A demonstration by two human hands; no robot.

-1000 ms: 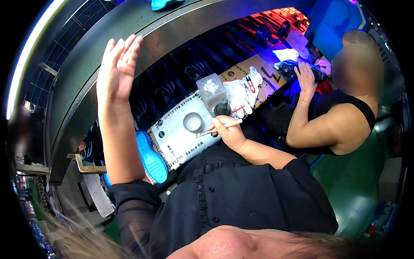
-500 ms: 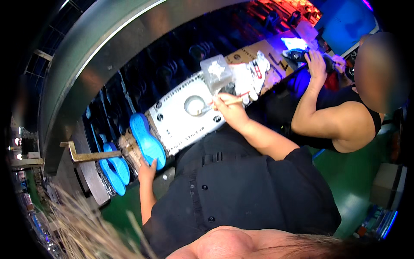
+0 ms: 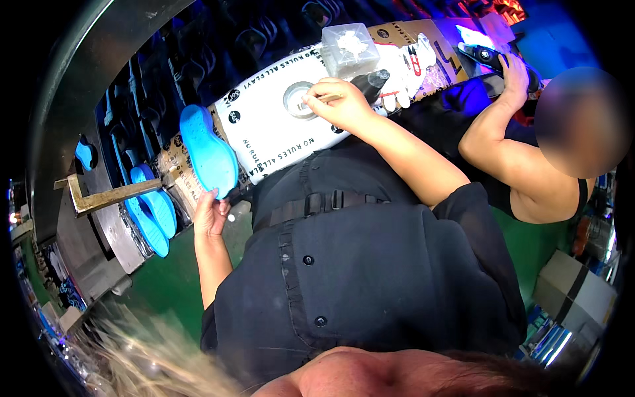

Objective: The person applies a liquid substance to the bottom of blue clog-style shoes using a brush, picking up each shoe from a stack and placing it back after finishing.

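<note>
My left hand (image 3: 210,215) grips the lower end of a bright blue shoe insole (image 3: 208,157) and holds it up over the bench's left part. My right hand (image 3: 342,104) holds a thin wooden-handled brush (image 3: 322,98) whose tip rests at a small round glue pot (image 3: 297,100) set in the white printed sheet (image 3: 271,132) covering the bench. A clear plastic box (image 3: 348,47) stands just behind that hand.
More blue insoles (image 3: 151,210) lie stacked at the left by a brass-coloured metal bracket (image 3: 106,196). Dark shoe moulds line the rack behind the bench. A co-worker's arm (image 3: 493,132) reaches to the bench at the right. White gloves (image 3: 405,73) lie near the box. A cardboard box (image 3: 572,294) stands on the green floor.
My left hand came down from high in the air, reached to the insoles at the left and now holds one blue insole up. My right hand stayed at the glue pot.
</note>
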